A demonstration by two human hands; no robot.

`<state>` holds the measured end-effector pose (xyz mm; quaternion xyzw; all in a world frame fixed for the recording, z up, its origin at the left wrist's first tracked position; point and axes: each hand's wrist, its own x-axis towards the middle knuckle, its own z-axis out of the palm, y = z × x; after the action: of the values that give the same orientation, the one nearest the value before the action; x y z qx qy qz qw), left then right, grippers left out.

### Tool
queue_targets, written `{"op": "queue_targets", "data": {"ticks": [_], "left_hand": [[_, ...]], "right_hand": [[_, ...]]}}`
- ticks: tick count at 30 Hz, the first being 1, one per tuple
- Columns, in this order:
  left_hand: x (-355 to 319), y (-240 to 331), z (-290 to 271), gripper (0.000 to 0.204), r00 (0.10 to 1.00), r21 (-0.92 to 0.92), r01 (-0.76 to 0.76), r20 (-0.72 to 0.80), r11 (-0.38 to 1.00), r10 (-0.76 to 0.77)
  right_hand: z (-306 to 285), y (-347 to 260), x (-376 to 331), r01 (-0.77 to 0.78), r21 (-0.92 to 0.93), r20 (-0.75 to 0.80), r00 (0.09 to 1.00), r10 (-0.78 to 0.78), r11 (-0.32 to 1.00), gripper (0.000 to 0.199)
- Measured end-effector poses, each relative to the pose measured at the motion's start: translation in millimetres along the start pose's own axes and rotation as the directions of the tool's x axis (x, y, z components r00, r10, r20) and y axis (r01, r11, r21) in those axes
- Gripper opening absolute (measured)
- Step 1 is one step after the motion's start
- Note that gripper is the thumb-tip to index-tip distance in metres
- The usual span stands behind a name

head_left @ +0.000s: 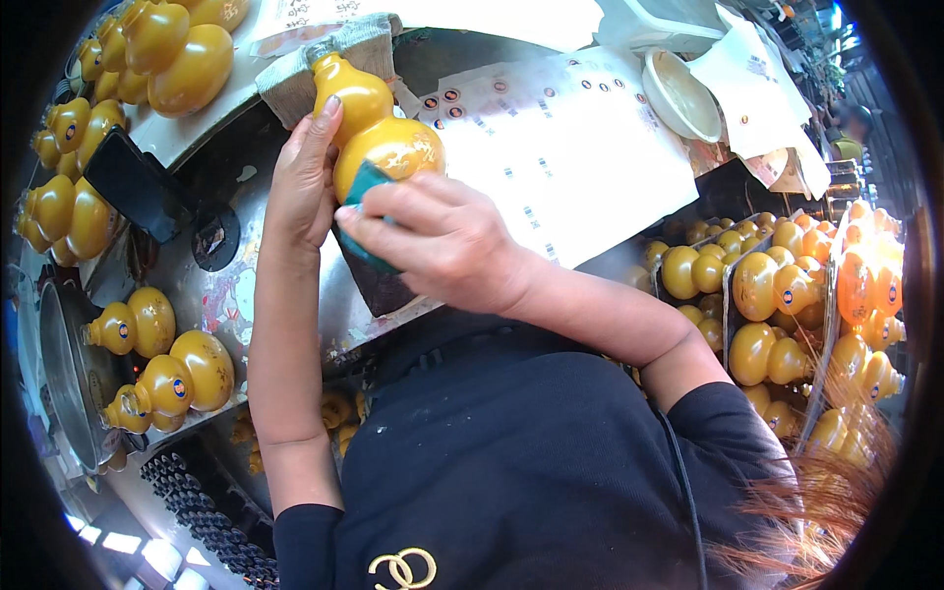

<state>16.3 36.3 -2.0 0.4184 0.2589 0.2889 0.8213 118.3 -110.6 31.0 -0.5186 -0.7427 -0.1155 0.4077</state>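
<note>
A glossy yellow gourd-shaped bottle (379,133) lies on a grey folded cloth pad (295,84) at the middle of the metal bench. My left hand (303,182) cups the bottle's left side, thumb up along its narrow waist. My right hand (442,241) presses a small teal pad (366,187) against the bottle's lower bulb, fingers curled over it. The underside of the bottle is hidden by both hands.
Several yellow gourd bottles (167,379) lie on the bench at left, more at top left (177,54). Boxes with dividers at right hold many more (767,295). White sticker sheets (570,147) cover the bench ahead. A white bowl (680,95) sits beyond. A black phone (136,182) lies at left.
</note>
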Motion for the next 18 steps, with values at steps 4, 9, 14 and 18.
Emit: {"op": "queue_targets", "data": {"ticks": [4, 9, 14, 18], "left_hand": [[-2.0, 4.1, 2.2, 0.045, 0.999, 0.036, -0.019, 0.029, 0.999, 0.018], [-0.7, 0.5, -1.9, 0.044, 0.998, -0.071, 0.013, 0.056, 0.997, -0.009], [-25.8, -4.0, 17.0, 0.052, 0.986, 0.080, -0.127, -0.102, 0.989, 0.135], [-43.2, -19.3, 30.5, 0.069, 0.964, 0.415, -0.216, -0.054, 0.884, 0.261]], "right_hand": [[17.8, -13.0, 9.8, 0.016, -0.019, 0.061, 0.998, -0.015, 1.000, 0.024], [6.0, -7.5, 2.3, -0.219, 0.270, 0.063, 0.976, 0.210, 0.937, 0.026], [-23.5, 29.4, 9.1, -0.539, 0.275, 0.150, 0.842, 0.518, 0.796, 0.039], [-24.5, 49.9, 5.7, -0.592, 0.308, 0.179, 0.805, 0.566, 0.745, 0.038]]}}
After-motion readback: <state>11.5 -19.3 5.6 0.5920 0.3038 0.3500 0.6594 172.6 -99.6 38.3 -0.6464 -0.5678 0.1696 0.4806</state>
